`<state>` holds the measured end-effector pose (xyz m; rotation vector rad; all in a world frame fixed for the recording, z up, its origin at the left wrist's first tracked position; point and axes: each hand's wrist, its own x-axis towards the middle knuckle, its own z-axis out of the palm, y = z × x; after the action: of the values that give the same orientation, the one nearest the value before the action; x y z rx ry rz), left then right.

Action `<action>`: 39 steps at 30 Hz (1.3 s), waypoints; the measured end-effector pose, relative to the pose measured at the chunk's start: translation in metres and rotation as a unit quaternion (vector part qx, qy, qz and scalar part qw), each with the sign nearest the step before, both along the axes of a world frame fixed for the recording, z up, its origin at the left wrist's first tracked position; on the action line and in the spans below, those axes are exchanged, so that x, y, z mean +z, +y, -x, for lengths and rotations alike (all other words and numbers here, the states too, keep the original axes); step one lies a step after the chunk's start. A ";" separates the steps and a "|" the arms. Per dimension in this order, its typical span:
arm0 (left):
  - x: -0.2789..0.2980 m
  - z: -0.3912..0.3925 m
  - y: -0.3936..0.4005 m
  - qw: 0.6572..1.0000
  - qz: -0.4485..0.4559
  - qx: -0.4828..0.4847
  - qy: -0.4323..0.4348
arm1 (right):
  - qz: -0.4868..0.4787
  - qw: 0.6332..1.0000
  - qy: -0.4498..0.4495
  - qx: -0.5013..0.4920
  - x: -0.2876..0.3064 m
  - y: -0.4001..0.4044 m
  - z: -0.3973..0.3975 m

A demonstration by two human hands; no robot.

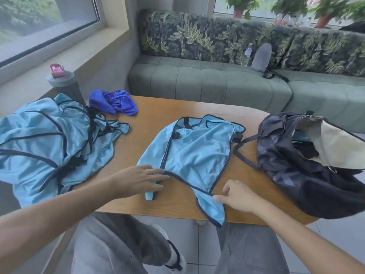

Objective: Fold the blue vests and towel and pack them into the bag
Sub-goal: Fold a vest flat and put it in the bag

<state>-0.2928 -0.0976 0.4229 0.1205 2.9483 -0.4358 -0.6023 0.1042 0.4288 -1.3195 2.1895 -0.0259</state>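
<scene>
One light blue vest [195,153] with dark trim lies spread in the middle of the wooden table [169,107]. My left hand [138,179] rests flat with straight fingers on its lower left corner. My right hand [237,196] pinches the vest's lower edge near the table's front. A heap of several more light blue vests [45,139] lies at the table's left end. The crumpled dark blue towel [116,102] sits at the back left. The dark bag [308,167] stands open on the right, its pale lining showing.
A grey bottle [65,82] with a pink lid stands behind the vest heap by the window sill. A green sofa [217,84] runs behind the table, with a clear water bottle [246,54] and a grey pouch [261,56] on it. My knees are under the table's front edge.
</scene>
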 end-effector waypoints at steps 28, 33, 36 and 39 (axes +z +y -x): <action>0.110 -0.049 0.148 0.971 -0.016 0.197 -0.135 | 0.235 0.959 0.140 0.072 0.172 0.058 -0.020; 0.174 -0.061 0.176 0.960 0.092 0.259 -0.061 | 0.297 0.948 0.115 0.018 0.228 0.086 -0.038; 0.219 -0.070 0.195 0.934 0.217 0.283 -0.038 | 0.365 0.923 0.122 -0.010 0.263 0.103 -0.050; 0.271 -0.080 0.207 0.907 0.261 0.330 -0.002 | 0.429 0.886 0.177 -0.006 0.308 0.123 -0.063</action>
<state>-0.2126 0.1091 0.6942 -0.8964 2.5217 -1.0525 -0.5396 0.2273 0.7368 -1.8768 2.6098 -0.9236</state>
